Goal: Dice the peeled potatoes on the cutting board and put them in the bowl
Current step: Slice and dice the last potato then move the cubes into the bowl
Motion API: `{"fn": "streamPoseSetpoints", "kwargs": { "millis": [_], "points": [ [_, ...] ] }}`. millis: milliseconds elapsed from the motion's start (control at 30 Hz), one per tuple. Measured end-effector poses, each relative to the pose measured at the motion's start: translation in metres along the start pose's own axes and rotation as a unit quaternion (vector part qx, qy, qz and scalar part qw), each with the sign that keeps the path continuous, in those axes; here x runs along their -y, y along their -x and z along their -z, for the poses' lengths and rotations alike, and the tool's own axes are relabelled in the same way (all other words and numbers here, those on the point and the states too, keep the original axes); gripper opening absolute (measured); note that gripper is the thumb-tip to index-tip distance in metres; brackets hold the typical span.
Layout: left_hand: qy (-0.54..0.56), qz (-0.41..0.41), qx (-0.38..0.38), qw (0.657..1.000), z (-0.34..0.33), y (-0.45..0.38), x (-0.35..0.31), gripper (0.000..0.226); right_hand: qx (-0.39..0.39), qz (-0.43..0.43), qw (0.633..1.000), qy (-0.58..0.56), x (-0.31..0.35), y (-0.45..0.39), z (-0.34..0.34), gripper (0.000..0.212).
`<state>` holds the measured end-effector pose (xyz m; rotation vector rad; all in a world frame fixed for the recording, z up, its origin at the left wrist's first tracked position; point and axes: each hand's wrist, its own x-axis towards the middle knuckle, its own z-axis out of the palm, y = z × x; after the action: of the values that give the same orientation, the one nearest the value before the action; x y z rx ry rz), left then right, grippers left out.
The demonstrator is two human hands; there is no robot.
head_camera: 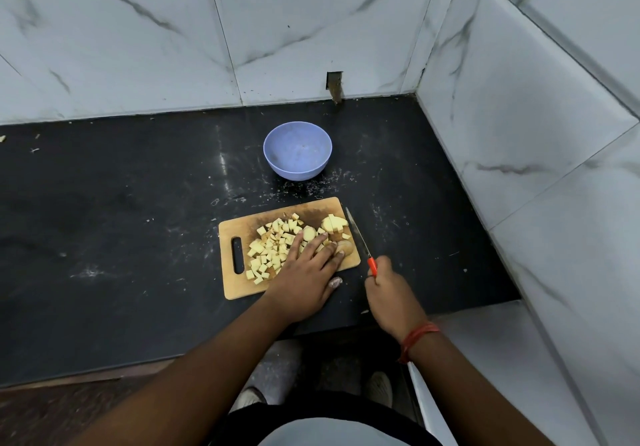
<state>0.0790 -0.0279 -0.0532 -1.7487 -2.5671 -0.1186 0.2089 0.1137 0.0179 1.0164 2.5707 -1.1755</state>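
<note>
- Head view: the board (pixel 239 286) lies on the dark desk (pixel 121 237), with the bowl (pixel 297 150) well behind it and holding no potato.
- A heap of dice (pixel 268 248) covers the board's middle; some larger pieces (pixel 333 223) sit uncut at its far right corner.
- The left hand (pixel 304 272) lies flat on the board, fingers (pixel 320 243) spread and released, touching the dice.
- The right hand (pixel 389 289) is clenched round the knife (pixel 358 236), whose blade lies just off the board's right edge.
- Judgement: dicing is mostly done. Next, cut the remaining pieces, then move everything to the bowl.
</note>
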Motion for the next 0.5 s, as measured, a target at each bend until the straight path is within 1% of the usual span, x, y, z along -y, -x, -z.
{"fn": "streamPoseSetpoints", "kwargs": {
  "millis": [100, 167, 300, 500],
  "points": [
    [-0.003, -0.003, -0.003, 1.0, 0.0, 0.0, 0.001, 0.057, -0.002, 0.016, 0.996, 0.09, 0.003, 0.006, 0.001, 0.013],
    [-0.006, -0.005, -0.005, 1.0, -0.001, 0.0, 0.001, 0.057, 0.004, 0.007, 0.992, 0.128, 0.004, 0.01, 0.0, 0.015],
    [-0.01, -0.001, -0.006, 1.0, -0.001, 0.0, -0.001, 0.058, 0.039, -0.014, 0.986, 0.163, 0.007, 0.018, 0.0, 0.016],
    [-0.016, 0.006, -0.002, 1.0, 0.0, 0.0, -0.003, 0.059, 0.046, -0.018, 0.981, 0.186, 0.012, 0.022, -0.002, 0.015]
  ]
}}
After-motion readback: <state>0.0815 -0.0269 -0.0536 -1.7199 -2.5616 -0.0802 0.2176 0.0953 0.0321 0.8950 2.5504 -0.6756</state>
